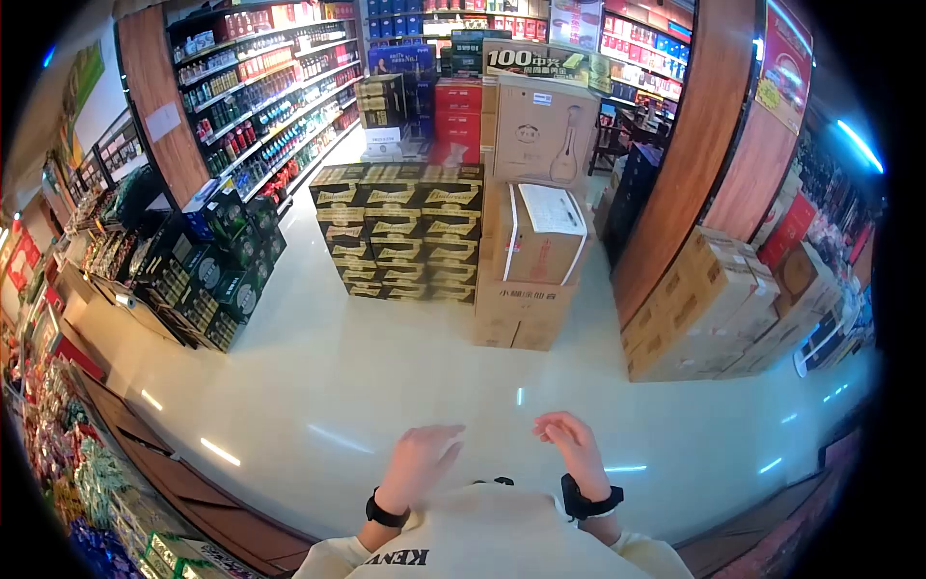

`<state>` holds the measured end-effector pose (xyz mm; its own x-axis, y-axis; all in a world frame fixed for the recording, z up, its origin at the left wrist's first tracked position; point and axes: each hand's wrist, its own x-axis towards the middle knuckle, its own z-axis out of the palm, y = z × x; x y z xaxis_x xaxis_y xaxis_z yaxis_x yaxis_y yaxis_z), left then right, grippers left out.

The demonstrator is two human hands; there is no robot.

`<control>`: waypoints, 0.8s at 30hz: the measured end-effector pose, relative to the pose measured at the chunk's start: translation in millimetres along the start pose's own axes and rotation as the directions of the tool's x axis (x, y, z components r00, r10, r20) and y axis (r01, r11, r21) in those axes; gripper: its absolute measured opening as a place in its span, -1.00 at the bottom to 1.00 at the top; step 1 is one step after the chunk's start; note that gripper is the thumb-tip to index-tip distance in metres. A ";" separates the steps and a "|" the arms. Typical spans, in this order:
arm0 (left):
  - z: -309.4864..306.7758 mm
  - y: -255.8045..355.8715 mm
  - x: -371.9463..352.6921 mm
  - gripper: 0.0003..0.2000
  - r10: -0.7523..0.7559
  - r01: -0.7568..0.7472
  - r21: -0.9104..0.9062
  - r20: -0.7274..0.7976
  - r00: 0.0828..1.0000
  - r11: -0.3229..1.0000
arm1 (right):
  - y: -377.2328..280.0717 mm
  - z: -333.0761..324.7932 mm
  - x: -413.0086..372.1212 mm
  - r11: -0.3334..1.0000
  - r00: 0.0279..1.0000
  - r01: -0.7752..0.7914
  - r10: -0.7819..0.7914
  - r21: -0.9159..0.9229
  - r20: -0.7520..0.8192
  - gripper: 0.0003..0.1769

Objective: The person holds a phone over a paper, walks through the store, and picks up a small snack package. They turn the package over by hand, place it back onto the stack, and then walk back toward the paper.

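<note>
My left hand (420,463) is raised in front of my chest at the lower middle, blurred, with a black band on its wrist; whether its fingers are apart is hard to tell. To its right my right hand (571,444) has its fingers curved inward and apart, holding nothing, with a black strap at the wrist. The two hands do not touch each other or any object. Beyond them, a tall stack of brown cartons (514,314) stands on the shiny floor (386,357), beside a block of black and gold beer cases (400,232).
Green and black cases (217,280) stand at the left before bottle shelves (270,87). Brown cartons (694,314) are piled at the right by a wooden pillar (675,174). Bagged goods (96,473) line the lower left edge.
</note>
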<state>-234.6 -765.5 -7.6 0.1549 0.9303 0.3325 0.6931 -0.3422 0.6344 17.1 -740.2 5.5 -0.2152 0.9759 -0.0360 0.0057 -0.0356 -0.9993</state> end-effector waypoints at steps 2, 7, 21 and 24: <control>9.1 -0.9 18.6 -0.81 -0.002 0.002 0.020 0.000 1.000 1.000 | 5.7 -12.4 14.7 0.999 0.999 -0.038 0.038 0.002 -0.007 -0.78; 27.1 -15.7 54.9 -0.81 -0.058 0.063 -0.058 0.092 0.994 0.996 | 23.0 -21.6 55.2 0.986 0.986 -0.164 0.163 0.011 0.039 -0.78; 9.8 -133.0 232.8 -0.79 0.020 -0.005 -0.075 0.206 0.978 0.997 | 12.2 10.8 261.4 0.992 0.995 -0.101 0.100 0.081 0.025 -0.80; -17.6 -160.3 283.8 -0.77 0.102 -0.096 -0.052 0.119 0.988 0.994 | -4.1 34.7 322.5 0.998 0.999 -0.027 0.024 0.059 0.048 -0.79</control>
<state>-314.2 -449.0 -2.7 0.3071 0.8997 0.3103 0.6373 -0.4366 0.6350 -86.2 -432.8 -2.0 -0.2620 0.9632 -0.0602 -0.0462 -0.0749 -0.9961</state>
